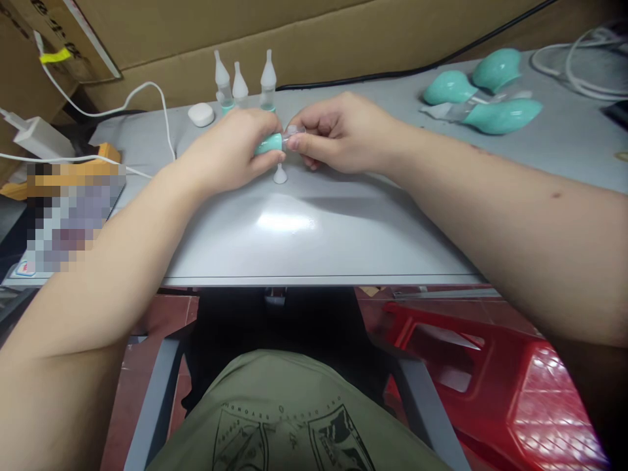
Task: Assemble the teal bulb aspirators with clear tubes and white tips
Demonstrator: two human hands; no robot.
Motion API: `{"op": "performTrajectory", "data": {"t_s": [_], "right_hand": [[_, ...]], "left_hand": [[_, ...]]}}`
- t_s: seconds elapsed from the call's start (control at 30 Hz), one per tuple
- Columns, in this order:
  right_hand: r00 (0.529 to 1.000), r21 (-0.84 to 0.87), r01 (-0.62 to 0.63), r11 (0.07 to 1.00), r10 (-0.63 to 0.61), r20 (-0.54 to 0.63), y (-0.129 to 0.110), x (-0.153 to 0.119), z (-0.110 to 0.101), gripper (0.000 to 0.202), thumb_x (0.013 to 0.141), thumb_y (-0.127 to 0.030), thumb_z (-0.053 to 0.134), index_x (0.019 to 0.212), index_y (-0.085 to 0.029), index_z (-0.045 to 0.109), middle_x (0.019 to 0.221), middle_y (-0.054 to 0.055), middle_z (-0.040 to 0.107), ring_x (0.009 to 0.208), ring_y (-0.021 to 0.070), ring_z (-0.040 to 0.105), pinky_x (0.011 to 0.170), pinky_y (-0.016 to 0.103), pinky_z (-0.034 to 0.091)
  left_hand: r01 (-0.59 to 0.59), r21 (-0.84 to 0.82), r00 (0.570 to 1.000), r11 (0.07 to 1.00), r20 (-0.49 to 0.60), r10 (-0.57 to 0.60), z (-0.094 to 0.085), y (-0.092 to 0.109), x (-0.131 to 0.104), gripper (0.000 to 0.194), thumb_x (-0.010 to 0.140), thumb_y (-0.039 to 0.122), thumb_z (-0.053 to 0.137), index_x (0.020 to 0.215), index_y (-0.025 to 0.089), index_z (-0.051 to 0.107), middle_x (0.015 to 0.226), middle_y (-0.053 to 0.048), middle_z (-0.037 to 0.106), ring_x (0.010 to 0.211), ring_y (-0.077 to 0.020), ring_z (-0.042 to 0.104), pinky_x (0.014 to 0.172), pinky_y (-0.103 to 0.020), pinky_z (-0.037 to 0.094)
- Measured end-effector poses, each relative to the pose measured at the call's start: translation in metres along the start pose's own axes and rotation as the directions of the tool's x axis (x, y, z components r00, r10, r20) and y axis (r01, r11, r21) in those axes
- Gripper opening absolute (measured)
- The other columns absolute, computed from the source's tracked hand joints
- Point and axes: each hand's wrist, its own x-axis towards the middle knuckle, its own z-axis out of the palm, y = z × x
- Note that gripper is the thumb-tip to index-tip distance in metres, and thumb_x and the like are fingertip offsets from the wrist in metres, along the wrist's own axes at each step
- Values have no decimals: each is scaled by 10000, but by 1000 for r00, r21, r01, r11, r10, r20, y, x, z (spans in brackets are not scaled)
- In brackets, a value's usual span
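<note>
Shirt point(289, 386), 6 o'clock: small caps arc across the print, "BEYOND" legible, "DEGREE" likely, rest too fine. Cardboard point(93, 49), 11 o'clock: big dark printed characters, cut off and blurred, can't read. Sticker point(25, 268), 8 o'clock, at table corner: reddish lettering, too small to read.

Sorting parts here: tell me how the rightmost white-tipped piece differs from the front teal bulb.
The white-tipped piece stands upright; the teal bulb lies down. The piece is slimmer, with a white top; the bulb is plump and glossy teal. Both rest on the grey table.
</note>
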Motion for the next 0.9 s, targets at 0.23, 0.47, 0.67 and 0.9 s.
{"op": "performTrajectory", "data": {"t_s": [0.23, 0.47, 0.67, 0.9], "right_hand": [[999, -20, 40, 999, -40, -12, 2, -1, 2, 255, 1035, -438, 814, 883, -255, 724, 683, -16, 651, 650, 165, 497, 648, 351, 349], [995, 16, 68, 998, -67, -72, -1, -2, 6, 320, 1013, -506, 825, 861, -257, 693, 673, -11, 635, 630, 175, 497, 628, 347, 351], [998, 13, 25, 1000, -25, -56, -4, 0, 6, 396, 994, -568, 876, 862, -249, 682, 715, 1, 686, 662, 178, 552, 642, 349, 376], [993, -1, -113, 994, 113, 21, -3, 4, 1, 370, 974, -511, 935, 917, -233, 698, 756, 9, 727, 682, 185, 611, 641, 355, 416]], "left_hand": [[8, -37, 1000, 999, -23, -8, 1, 1, 0, 203, 970, 411, 661, 1085, 311, 794, 1175, -94, 843, 1167, -411, 751, 1062, -552, 600], [20, -62, 997, 998, -70, -24, 0, 1, 2, 224, 971, 486, 669, 1102, 378, 814, 1055, -74, 851, 1164, -426, 751, 1033, -588, 607], [45, -49, 996, 998, -76, -49, -3, 6, 1, 262, 973, 542, 662, 1128, 392, 811, 1019, -66, 863, 1162, -422, 764, 983, -581, 607], [19, -78, 998, 997, -62, -24, -9, 10, -1, 302, 935, 503, 659, 1162, 389, 824, 1066, -31, 873, 1143, -418, 770, 974, -588, 603]]}}
